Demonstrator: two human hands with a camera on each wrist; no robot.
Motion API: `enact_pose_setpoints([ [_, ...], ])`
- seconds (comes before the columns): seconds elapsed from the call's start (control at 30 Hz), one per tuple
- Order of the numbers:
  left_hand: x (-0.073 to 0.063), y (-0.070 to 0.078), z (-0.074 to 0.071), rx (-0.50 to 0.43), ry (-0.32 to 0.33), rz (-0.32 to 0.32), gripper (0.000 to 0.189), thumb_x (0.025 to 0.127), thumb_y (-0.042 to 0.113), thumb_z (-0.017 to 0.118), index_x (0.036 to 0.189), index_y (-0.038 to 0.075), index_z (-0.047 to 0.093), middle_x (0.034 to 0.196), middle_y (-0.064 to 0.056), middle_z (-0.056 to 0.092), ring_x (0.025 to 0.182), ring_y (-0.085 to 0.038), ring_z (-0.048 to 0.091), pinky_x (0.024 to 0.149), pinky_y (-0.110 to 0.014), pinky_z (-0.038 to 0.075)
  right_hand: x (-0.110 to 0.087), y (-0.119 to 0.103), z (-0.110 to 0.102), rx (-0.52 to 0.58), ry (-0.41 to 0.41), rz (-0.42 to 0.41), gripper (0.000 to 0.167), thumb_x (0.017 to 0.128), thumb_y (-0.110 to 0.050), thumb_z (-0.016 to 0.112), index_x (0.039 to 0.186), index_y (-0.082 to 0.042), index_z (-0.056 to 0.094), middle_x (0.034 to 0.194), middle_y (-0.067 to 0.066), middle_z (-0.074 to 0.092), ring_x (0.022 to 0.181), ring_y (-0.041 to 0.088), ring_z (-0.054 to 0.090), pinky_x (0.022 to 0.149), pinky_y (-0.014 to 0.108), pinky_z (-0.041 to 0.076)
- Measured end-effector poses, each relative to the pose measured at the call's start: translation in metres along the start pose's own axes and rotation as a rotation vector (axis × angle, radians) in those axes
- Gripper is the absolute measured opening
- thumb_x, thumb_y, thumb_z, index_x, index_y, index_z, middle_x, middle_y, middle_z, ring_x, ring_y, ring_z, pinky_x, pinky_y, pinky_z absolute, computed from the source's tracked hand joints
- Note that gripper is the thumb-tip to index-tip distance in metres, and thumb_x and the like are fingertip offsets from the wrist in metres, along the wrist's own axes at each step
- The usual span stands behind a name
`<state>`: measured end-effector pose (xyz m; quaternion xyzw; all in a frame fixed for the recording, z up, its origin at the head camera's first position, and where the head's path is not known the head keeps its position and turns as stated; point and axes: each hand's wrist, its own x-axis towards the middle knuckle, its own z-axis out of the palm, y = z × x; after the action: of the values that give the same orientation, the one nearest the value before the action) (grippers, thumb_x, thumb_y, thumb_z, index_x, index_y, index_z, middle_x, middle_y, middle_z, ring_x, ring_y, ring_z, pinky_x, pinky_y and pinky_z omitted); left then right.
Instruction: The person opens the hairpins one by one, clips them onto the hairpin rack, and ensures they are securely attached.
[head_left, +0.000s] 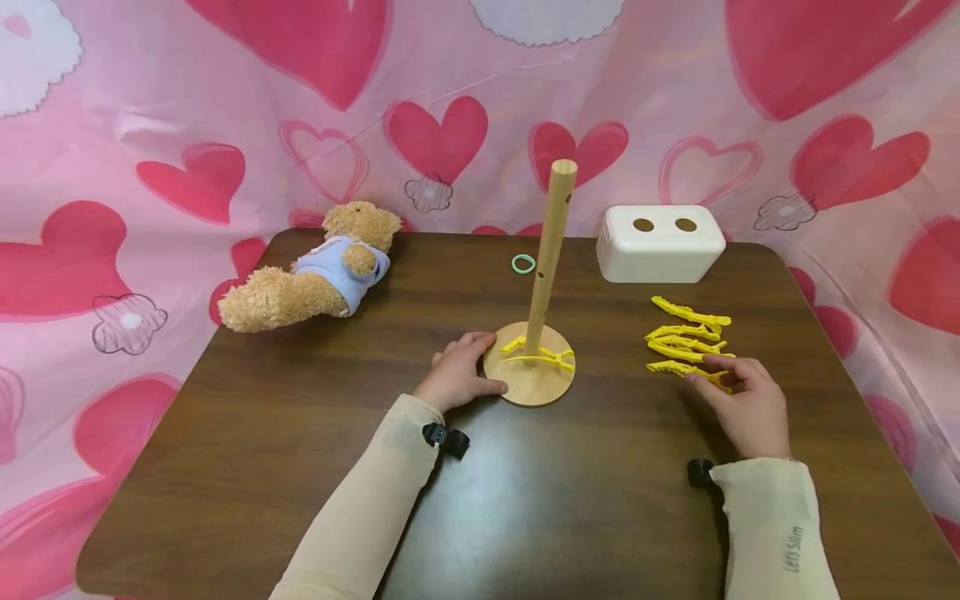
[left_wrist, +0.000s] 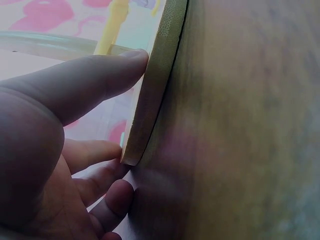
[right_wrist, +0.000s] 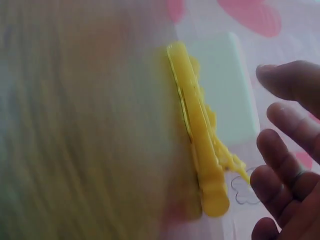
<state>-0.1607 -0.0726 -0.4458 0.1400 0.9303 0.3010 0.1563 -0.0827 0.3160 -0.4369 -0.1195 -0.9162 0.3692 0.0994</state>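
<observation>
A wooden stand has a round base (head_left: pixel 531 390) and a post (head_left: pixel 552 242) with small holes. My left hand (head_left: pixel 459 372) holds the left side of the base, thumb at the front rim and fingers farther back; the left wrist view shows the thumb (left_wrist: pixel 107 75) against its edge. At the foot of the post is a yellow alligator hair clip (head_left: pixel 555 363), with parts before and behind the post. Several more yellow hair clips (head_left: pixel 686 346) lie on the right. Over the nearest clip (right_wrist: pixel 195 125) hovers my right hand (head_left: pixel 750 408), fingers apart and holding nothing.
A teddy bear (head_left: pixel 337 271) in a blue top lies at the back left of the brown table (head_left: pixel 562 500). Behind the stand is a green ring (head_left: pixel 523 264). At the back right stands a white box (head_left: pixel 660 250) with two round holes, before a heart-patterned cloth (head_left: pixel 465 67).
</observation>
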Motion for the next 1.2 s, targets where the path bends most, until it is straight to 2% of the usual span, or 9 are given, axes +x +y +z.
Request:
enact_pose_setpoints([
  [0.1,0.000,0.000,0.001,-0.003,0.000,0.001,0.090,0.082,0.040,0.083,0.155,0.014,0.040,0.157,-0.005,0.039,0.139,-0.032,0.038,0.106,-0.052,0.027,0.001,0.007,-0.004,-0.012,-0.027,0.062,0.053,0.092,-0.041,0.072,0.128,-0.002,0.064,0.119,0.016,0.058,0.096,0.023,0.048,0.076,0.024,0.039],
  [0.23,-0.001,0.000,0.000,-0.004,0.007,0.010,0.089,0.082,0.039,0.083,0.155,0.013,0.040,0.157,-0.005,0.039,0.138,-0.033,0.038,0.106,-0.053,0.027,0.004,0.015,-0.007,-0.009,-0.130,0.145,0.070,0.092,-0.051,0.069,0.137,0.001,0.054,0.128,0.024,0.054,0.103,0.033,0.048,0.080,0.035,0.041],
  [0.37,-0.001,0.000,-0.001,0.006,0.012,0.017,0.088,0.082,0.039,0.083,0.155,0.013,0.040,0.157,-0.005,0.039,0.139,-0.034,0.038,0.106,-0.054,0.027,0.008,0.020,-0.010,-0.026,-0.192,0.176,0.079,0.093,-0.049,0.068,0.144,0.006,0.044,0.130,0.028,0.051,0.103,0.037,0.048,0.081,0.039,0.043],
  [0.63,-0.008,-0.004,0.006,-0.022,0.019,0.027,0.087,0.082,0.039,0.083,0.153,0.011,0.043,0.155,-0.006,0.042,0.137,-0.035,0.040,0.105,-0.057,0.028,0.006,0.025,-0.016,-0.120,-0.289,0.157,0.071,0.095,-0.033,0.070,0.142,0.011,0.042,0.109,0.020,0.060,0.095,0.035,0.052,0.083,0.048,0.045],
  [0.8,-0.006,-0.005,0.007,-0.027,0.026,0.044,0.087,0.082,0.040,0.083,0.153,0.011,0.043,0.155,-0.006,0.042,0.137,-0.034,0.039,0.104,-0.058,0.028,0.007,0.026,-0.017,-0.125,-0.304,0.160,0.066,0.094,-0.031,0.071,0.139,0.009,0.047,0.109,0.021,0.062,0.097,0.036,0.054,0.087,0.054,0.044],
  [0.9,-0.007,-0.006,0.008,-0.024,0.027,0.047,0.087,0.081,0.040,0.083,0.153,0.011,0.044,0.155,-0.006,0.042,0.137,-0.034,0.039,0.104,-0.057,0.029,0.005,0.027,-0.016,-0.132,-0.315,0.157,0.065,0.093,-0.036,0.070,0.137,0.008,0.051,0.119,0.027,0.058,0.102,0.040,0.053,0.089,0.058,0.044],
  [1.03,-0.008,-0.006,0.008,-0.031,0.032,0.051,0.087,0.081,0.040,0.083,0.152,0.011,0.044,0.154,-0.006,0.043,0.136,-0.034,0.040,0.103,-0.057,0.029,0.002,0.028,-0.012,-0.110,-0.262,0.117,0.065,0.091,-0.045,0.072,0.132,0.004,0.057,0.116,0.025,0.061,0.096,0.036,0.055,0.079,0.045,0.049],
  [1.13,-0.008,-0.006,0.007,-0.033,0.033,0.052,0.086,0.081,0.039,0.083,0.152,0.011,0.045,0.154,-0.006,0.044,0.136,-0.034,0.041,0.103,-0.057,0.029,-0.001,0.027,-0.007,-0.067,-0.171,0.071,0.059,0.089,-0.046,0.074,0.127,-0.001,0.063,0.103,0.014,0.067,0.087,0.023,0.057,0.069,0.027,0.046],
  [1.2,-0.008,-0.005,0.007,-0.030,0.032,0.052,0.086,0.081,0.039,0.083,0.152,0.011,0.045,0.154,-0.006,0.043,0.136,-0.033,0.041,0.103,-0.057,0.029,-0.002,0.025,-0.004,-0.040,-0.126,0.046,0.055,0.088,-0.044,0.077,0.123,-0.003,0.065,0.100,0.011,0.068,0.083,0.017,0.058,0.067,0.022,0.046],
])
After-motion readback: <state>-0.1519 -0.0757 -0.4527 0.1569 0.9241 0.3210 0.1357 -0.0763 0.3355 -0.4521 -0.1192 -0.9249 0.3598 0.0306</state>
